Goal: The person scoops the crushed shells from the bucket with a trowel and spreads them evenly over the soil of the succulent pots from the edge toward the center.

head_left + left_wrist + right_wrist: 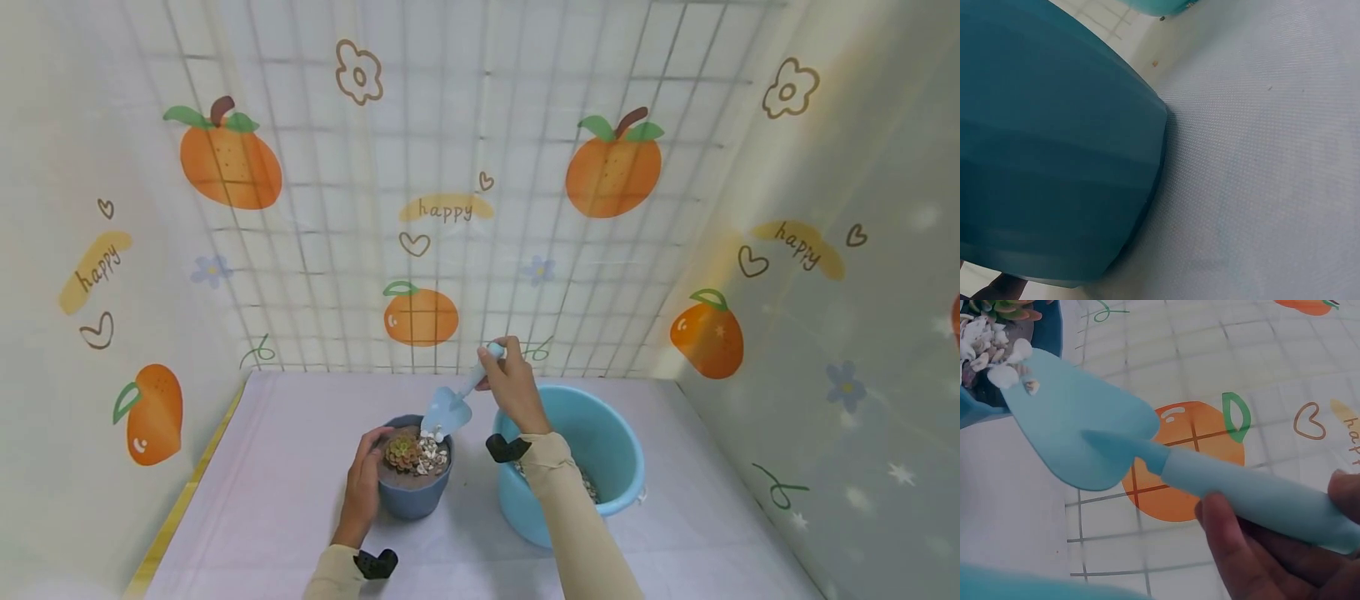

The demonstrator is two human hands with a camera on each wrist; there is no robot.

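Observation:
A blue flowerpot stands on the table, holding soil, a reddish-green succulent and a patch of white pebbles. My left hand grips the pot's left side, its fingers curved along the rim; in the left wrist view the pot wall hides most of that hand. My right hand holds a light blue trowel by its handle. The trowel's blade tilts down over the pot's far right rim, and a few white pebbles lie at its tip.
A large light blue bucket stands to the right of the pot, under my right forearm, with pebbles on its bottom. Behind the table rises a grid panel covered by a fruit-printed sheet. Similar sheets hang on both sides.

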